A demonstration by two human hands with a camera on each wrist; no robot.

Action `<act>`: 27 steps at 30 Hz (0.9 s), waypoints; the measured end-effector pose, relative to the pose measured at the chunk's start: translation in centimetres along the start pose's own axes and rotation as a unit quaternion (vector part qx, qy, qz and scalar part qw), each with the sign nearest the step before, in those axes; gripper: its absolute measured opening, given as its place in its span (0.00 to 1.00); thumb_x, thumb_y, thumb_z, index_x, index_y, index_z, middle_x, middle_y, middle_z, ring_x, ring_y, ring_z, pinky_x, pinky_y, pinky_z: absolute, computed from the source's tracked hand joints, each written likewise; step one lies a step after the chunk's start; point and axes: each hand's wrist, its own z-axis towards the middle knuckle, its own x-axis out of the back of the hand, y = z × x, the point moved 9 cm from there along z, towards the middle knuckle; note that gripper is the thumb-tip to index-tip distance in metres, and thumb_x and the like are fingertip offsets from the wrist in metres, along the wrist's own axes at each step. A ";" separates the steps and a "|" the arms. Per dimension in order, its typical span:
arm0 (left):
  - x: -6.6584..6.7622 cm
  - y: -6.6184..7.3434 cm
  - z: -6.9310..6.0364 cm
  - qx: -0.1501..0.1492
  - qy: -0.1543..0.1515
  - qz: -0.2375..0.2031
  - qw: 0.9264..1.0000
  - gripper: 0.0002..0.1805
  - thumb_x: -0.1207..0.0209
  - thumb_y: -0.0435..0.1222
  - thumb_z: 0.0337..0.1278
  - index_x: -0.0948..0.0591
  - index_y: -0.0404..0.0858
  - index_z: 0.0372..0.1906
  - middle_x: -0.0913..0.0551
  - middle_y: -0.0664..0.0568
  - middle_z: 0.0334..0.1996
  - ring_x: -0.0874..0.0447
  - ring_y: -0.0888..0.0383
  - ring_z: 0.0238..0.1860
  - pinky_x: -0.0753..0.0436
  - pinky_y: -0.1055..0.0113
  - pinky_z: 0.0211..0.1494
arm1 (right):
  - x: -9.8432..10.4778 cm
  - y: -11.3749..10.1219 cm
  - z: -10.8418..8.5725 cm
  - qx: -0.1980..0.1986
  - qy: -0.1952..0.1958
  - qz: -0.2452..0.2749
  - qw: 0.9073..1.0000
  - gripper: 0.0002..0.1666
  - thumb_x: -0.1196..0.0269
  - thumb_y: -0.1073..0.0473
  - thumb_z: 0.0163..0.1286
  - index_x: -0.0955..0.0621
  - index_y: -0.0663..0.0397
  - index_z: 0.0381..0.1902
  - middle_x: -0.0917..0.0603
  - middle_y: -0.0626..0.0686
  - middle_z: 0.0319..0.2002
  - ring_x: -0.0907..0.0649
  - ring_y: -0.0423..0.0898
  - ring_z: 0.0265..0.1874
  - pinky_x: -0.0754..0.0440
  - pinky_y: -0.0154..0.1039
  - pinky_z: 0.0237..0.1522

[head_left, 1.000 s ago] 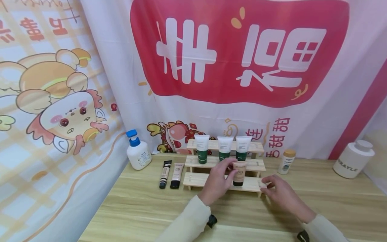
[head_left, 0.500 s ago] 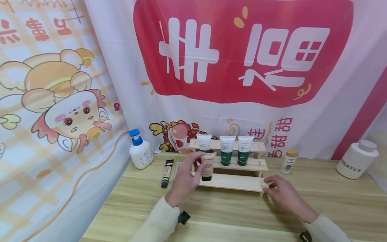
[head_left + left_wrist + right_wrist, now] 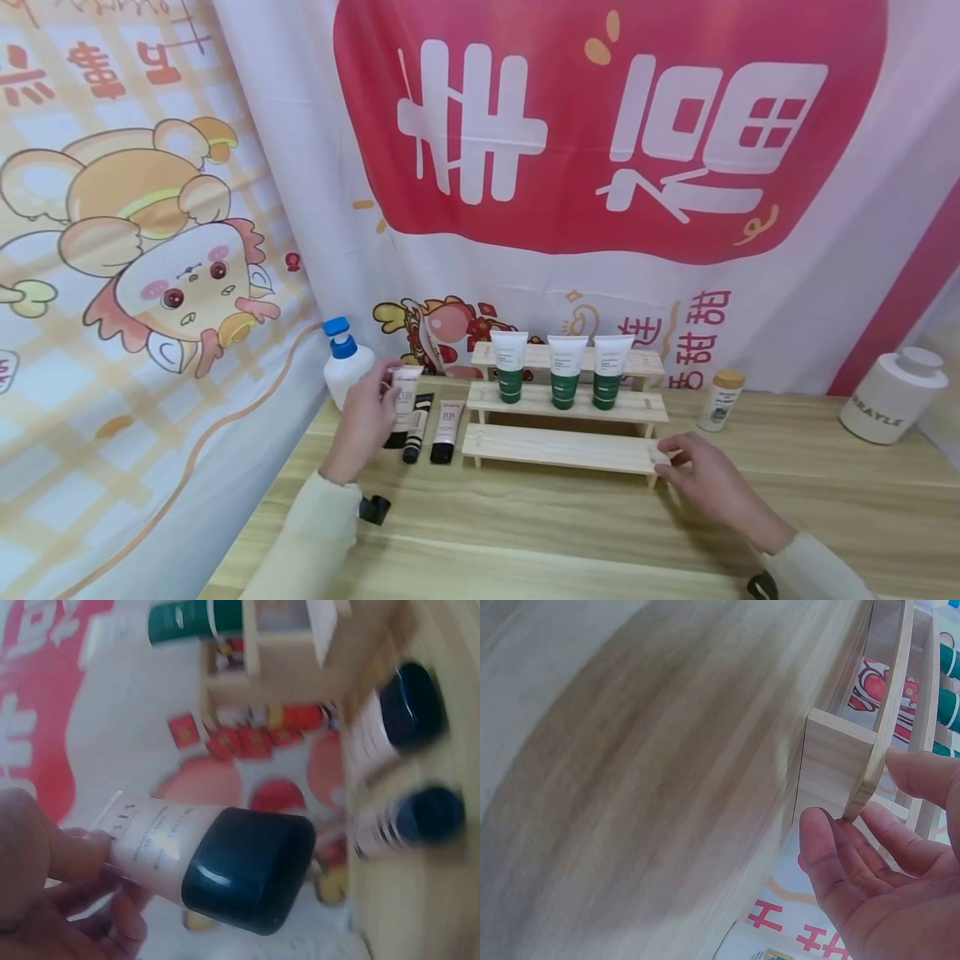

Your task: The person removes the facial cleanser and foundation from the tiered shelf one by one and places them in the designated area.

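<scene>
My left hand (image 3: 362,427) pinches a pale pink BB cream tube (image 3: 165,840) by its flat crimped end, black cap downward, at the table's left. In the head view this tube partly overlaps a slim black-capped tube (image 3: 417,429); a second BB cream tube (image 3: 447,429) stands beside that one. With thumb above and fingers below, my right hand (image 3: 708,483) holds the right end of the lowest board of a three-tier wooden display rack (image 3: 555,447). Three white-and-green tubes (image 3: 565,372) stand upright on the rack's middle tier.
Behind the left hand stands a white pump bottle (image 3: 348,367) with a blue top, partly hidden. Right of the rack are a small bottle (image 3: 722,402) with a tan cap and a white jar (image 3: 885,400). A printed cloth (image 3: 465,225) hangs behind the table.
My left hand has carried the BB cream tube leftward from the rack's lowest tier, past the other two tubes, to the table's left. The right hand stays at the rack's end.
</scene>
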 end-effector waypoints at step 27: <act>-7.4 -13.2 2.5 0.207 -0.156 0.107 0.960 0.06 0.45 0.27 0.60 0.23 0.36 0.41 0.22 0.43 0.39 0.26 0.47 0.39 0.26 0.56 0.39 | -0.2 0.4 0.0 -0.017 -0.014 -0.003 1.000 0.18 0.32 0.62 0.58 0.21 0.65 0.45 0.21 0.59 0.41 0.18 0.51 0.36 0.19 0.49 0.39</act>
